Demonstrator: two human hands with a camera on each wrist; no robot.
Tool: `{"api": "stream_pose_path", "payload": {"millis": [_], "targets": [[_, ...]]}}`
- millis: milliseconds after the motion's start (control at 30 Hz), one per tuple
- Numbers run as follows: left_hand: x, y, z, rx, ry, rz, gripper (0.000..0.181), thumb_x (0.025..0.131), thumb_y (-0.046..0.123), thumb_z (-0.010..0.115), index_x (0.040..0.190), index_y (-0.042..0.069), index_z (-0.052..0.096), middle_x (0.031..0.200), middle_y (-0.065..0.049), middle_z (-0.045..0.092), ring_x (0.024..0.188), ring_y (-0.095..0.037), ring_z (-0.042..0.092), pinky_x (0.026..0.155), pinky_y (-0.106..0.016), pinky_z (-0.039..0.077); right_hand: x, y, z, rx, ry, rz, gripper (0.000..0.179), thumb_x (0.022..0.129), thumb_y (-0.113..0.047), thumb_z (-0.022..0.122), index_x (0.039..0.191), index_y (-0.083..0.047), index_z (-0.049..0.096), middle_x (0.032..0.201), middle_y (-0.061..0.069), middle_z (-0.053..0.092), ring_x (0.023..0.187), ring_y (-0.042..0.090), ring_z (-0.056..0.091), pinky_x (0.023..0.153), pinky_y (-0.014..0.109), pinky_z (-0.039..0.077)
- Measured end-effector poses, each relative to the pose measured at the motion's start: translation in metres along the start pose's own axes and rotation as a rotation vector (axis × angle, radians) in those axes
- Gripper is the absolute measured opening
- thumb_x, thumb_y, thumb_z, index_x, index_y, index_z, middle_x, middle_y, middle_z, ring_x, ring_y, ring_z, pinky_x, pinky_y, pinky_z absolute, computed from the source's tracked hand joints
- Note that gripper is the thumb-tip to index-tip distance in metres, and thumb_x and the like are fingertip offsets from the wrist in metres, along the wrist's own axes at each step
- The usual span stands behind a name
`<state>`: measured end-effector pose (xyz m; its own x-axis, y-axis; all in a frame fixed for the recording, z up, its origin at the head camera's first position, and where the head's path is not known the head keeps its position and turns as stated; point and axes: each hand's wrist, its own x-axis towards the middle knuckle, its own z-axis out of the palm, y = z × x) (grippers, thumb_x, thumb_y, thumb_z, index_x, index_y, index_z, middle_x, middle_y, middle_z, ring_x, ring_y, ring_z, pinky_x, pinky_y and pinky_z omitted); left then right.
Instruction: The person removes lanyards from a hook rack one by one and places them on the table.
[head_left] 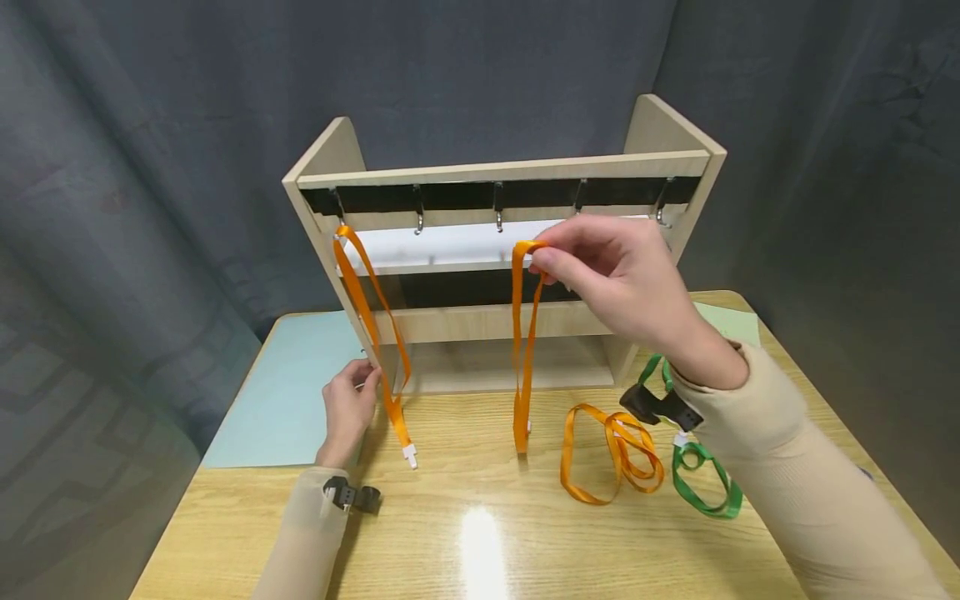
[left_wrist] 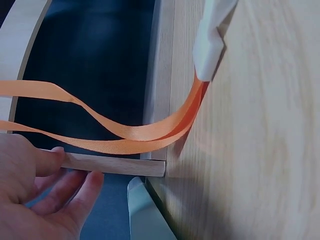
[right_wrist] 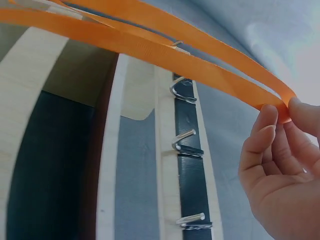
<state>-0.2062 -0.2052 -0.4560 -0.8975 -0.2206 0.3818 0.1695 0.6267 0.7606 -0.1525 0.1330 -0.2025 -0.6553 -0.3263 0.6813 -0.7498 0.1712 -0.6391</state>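
Note:
My right hand (head_left: pixel 628 282) pinches the top loop of an orange lanyard (head_left: pixel 517 333) between thumb and fingertips, in front of a wooden rack (head_left: pixel 495 312) with metal hooks. The lanyard hangs straight down over the table. In the right wrist view its strap (right_wrist: pixel 200 70) stretches away from the fingers, past the hooks (right_wrist: pixel 186 139). Low at the rack's left side, my left hand (head_left: pixel 350 404) grips the edge of the side panel (left_wrist: pixel 120 164), thumb on one face and fingers on the other. Beside it, another orange lanyard (head_left: pixel 396 408) hangs from the leftmost hook, its white clip (head_left: pixel 409 455) at the bottom.
On the table right of centre lie a loose orange lanyard (head_left: pixel 573 467) and a green lanyard (head_left: pixel 705 507), partly behind my right forearm. A light blue sheet (head_left: pixel 270 408) lies at the left, a pale green sheet (head_left: pixel 731 323) at the right. Dark curtains (head_left: pixel 495 75) stand behind.

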Motion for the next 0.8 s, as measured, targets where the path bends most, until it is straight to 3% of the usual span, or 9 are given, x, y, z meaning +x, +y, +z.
{"api": "stream_pose_path", "payload": {"millis": [367,800], "targets": [[-0.001,0.002,-0.001,-0.001,-0.007,-0.007,0.014,0.091,0.010,0.067,0.102,0.002,0.069,0.090,-0.013,0.070,0.086,-0.029,0.068,0.073,-0.043,0.056,-0.028,0.019,0.004,0.021,-0.089,0.091,0.011,0.088,0.005,0.065,0.096,0.000,0.071,0.083,0.003,0.068,0.070,0.019,0.062,0.058,0.026,0.052],[-0.001,0.000,0.000,-0.006,0.004,0.012,0.013,0.090,0.010,0.068,0.100,0.002,0.070,0.088,-0.012,0.070,0.085,-0.028,0.068,0.072,-0.041,0.057,-0.051,0.057,0.014,0.040,-0.171,0.270,0.010,0.091,-0.003,0.064,0.099,-0.003,0.071,0.089,0.004,0.069,0.075,0.020,0.063,0.063,0.028,0.054]]}}
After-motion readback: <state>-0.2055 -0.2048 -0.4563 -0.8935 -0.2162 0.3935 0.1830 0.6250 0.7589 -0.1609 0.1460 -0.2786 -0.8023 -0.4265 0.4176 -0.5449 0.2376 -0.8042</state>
